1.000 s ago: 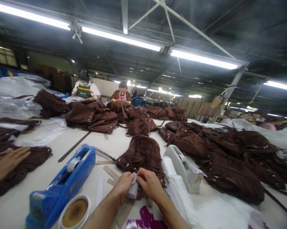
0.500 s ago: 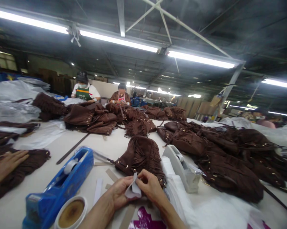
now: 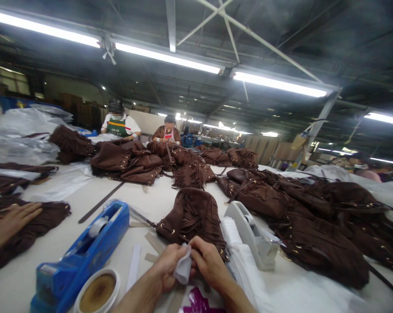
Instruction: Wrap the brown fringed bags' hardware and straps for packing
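Between my two hands is a small piece of thin white sheet [image 3: 183,266], curled into a loop; whether it is paper or foam I cannot tell. My left hand [image 3: 167,266] is closed on its left side. The fingers of my right hand [image 3: 205,256] pinch its upper right edge. Just beyond my fingertips lies a dark brown fringed bag [image 3: 194,213] with gold eyelets along its opening. Under my wrists a purple printed patch [image 3: 198,301] shows in part on the table.
A blue tape dispenser [image 3: 82,256] and a round tub [image 3: 97,292] of brown contents stand left. A grey tape dispenser [image 3: 250,234] is right, beside white sheets [image 3: 245,265]. Brown bags [image 3: 314,234] are piled around. Another person's hand [image 3: 13,224] rests on brown fringe at far left.
The white piece has turned and curled more tightly between my hands, which stay close together. The view has shifted slightly. The other person's hand at left still lies on the fringe.
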